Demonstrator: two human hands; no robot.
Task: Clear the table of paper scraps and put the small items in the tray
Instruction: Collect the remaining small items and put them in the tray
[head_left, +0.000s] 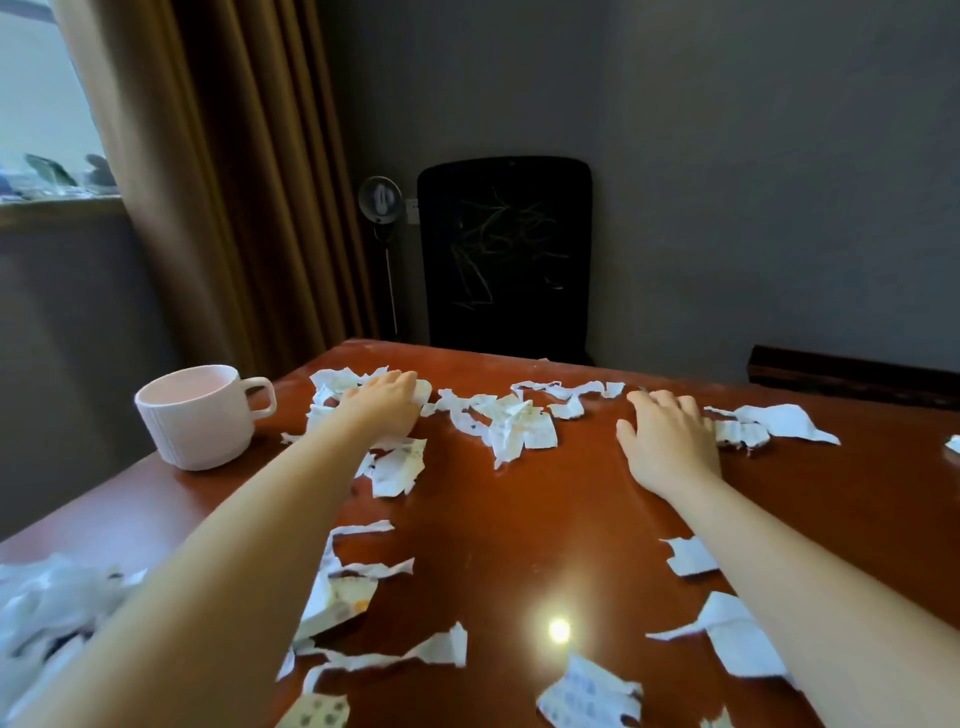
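Torn white paper scraps (511, 423) lie scattered over a red-brown wooden table (519, 519). My left hand (387, 402) rests flat on a cluster of scraps near the far left of the table, fingers straight. My right hand (670, 436) lies flat on the wood with fingers spread, its fingertips touching scraps (769, 423) at the far right. More scraps (395, 654) lie near the front edge. No tray is in view.
A white ribbed mug (200, 415) stands at the table's left edge. A crumpled white plastic bag (47, 608) sits at the near left. A black chair back (504, 254) stands behind the far edge, beside a brown curtain (228, 182).
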